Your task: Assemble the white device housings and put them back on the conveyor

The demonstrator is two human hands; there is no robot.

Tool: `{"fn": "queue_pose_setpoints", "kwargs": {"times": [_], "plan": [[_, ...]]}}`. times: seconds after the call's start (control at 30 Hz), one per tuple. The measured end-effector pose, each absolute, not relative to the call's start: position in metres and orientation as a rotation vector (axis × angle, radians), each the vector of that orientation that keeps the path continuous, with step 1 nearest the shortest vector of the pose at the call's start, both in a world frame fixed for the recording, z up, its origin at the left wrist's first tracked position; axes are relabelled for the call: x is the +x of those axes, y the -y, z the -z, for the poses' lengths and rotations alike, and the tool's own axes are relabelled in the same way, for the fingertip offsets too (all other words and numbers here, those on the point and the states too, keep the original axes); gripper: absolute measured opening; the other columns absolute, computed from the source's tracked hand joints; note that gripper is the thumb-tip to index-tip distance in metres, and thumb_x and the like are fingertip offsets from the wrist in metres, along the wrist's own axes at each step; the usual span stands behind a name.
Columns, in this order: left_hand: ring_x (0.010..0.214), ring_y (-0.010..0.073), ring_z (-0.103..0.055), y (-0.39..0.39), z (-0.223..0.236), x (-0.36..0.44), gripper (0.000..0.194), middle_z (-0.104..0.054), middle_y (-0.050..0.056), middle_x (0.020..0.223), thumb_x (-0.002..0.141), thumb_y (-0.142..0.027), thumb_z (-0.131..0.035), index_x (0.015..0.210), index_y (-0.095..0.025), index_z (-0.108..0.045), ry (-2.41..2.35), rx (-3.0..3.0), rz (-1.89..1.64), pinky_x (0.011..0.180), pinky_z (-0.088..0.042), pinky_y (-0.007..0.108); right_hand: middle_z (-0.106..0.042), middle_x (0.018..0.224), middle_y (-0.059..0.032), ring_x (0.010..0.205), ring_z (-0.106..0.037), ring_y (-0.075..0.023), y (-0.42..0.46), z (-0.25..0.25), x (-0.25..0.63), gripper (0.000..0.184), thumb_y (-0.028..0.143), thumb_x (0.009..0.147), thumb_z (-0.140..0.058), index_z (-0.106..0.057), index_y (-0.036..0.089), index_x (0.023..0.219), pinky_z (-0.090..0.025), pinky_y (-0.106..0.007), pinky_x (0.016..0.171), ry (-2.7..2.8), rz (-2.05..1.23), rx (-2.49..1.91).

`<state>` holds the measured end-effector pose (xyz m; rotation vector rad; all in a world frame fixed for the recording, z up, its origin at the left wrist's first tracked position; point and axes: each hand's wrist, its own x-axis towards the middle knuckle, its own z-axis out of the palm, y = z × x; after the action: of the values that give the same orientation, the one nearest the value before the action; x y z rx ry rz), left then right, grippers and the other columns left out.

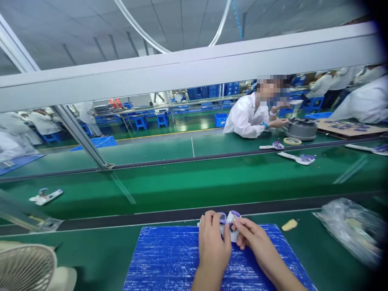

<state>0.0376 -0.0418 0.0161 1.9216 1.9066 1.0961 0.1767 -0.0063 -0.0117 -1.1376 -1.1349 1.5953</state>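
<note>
Over the far part of a blue wrapped mat (166,258), a small white plastic part with purple loops (233,215) is between my two hands. My left hand (214,238) is closed around its left side, fingers bent over the top. From the right, my right hand (253,236) pinches at the part near a purple loop, thumb and forefinger together. Whether a smaller piece sits in that pinch is too small to tell. My fingers hide much of the part's lower body.
Right of the mat lie a yellowish piece (289,225) and a clear plastic bag (348,230). A fan (27,266) stands at left. Beyond runs a green conveyor belt (182,182) carrying white-purple parts (298,158). Across it sits a co-worker in white (247,115). A metal beam (182,70) crosses overhead.
</note>
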Motion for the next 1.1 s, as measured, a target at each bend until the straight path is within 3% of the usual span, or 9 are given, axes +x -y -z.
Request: {"fn": "queue_pose_setpoints", "kwargs": {"times": [0.17,0.4,0.6,0.77,0.93,1.1], "plan": [[0.088,0.0267,-0.053,0.042,-0.019,0.039,0.010,-0.059,0.007,0.093,0.087,-0.029,-0.055,0.088,-0.020,-0.058,-2.142,1.925,-0.871,0.074,-0.038,0.038,-0.058,0.050,-0.0002,0.047,-0.052,-0.0142,0.010,0.011,0.176,0.039,0.058,0.077,-0.065,-0.065,0.019,0.075,-0.039,-0.026,0.049,1.205,-1.593,-1.109],[0.084,0.0251,-0.055,0.038,-0.019,0.036,0.010,-0.064,0.005,0.090,0.087,-0.027,-0.055,0.092,-0.021,-0.060,-2.139,1.904,-0.932,0.070,-0.040,0.035,-0.058,0.051,0.0003,0.045,-0.050,-0.0122,0.011,0.008,0.177,0.039,0.056,0.079,-0.063,-0.065,0.017,0.078,-0.038,-0.024,0.047,1.338,-1.555,-1.107],[0.098,0.0224,-0.057,0.034,-0.006,0.031,0.027,-0.061,0.010,0.111,0.091,-0.033,-0.049,0.113,-0.018,-0.054,-1.639,1.777,-1.356,0.083,-0.047,0.035,-0.061,0.059,0.0014,0.048,-0.055,-0.0114,0.013,0.005,0.171,0.033,0.050,0.078,-0.067,-0.061,0.017,0.079,-0.042,-0.022,0.048,1.252,-1.543,-1.022],[0.111,0.0229,-0.056,0.029,0.001,0.022,0.044,-0.058,0.011,0.123,0.094,-0.043,-0.044,0.131,-0.021,-0.047,-1.430,1.559,-1.186,0.092,-0.046,0.038,-0.062,0.068,0.0007,0.041,-0.051,-0.0079,0.014,0.004,0.167,0.027,0.044,0.079,-0.066,-0.061,0.017,0.080,-0.038,-0.020,0.041,1.220,-1.444,-1.040],[0.122,0.0213,-0.051,0.028,-0.003,0.018,0.040,-0.056,0.008,0.132,0.096,-0.042,-0.040,0.128,-0.023,-0.055,-1.416,1.687,-1.067,0.105,-0.038,0.039,-0.056,0.063,0.0027,0.041,-0.048,-0.0075,0.019,0.002,0.163,0.019,0.037,0.083,-0.062,-0.061,0.018,0.080,-0.037,-0.020,0.041,1.242,-1.340,-1.057],[0.124,0.0202,-0.050,0.026,-0.004,0.019,0.040,-0.055,0.008,0.134,0.096,-0.039,-0.039,0.128,-0.022,-0.056,-1.396,1.759,-1.038,0.107,-0.038,0.038,-0.054,0.062,0.0037,0.043,-0.050,-0.0082,0.020,0.001,0.163,0.016,0.034,0.086,-0.058,-0.060,0.018,0.082,-0.037,-0.020,0.041,1.275,-1.299,-1.072]]}}
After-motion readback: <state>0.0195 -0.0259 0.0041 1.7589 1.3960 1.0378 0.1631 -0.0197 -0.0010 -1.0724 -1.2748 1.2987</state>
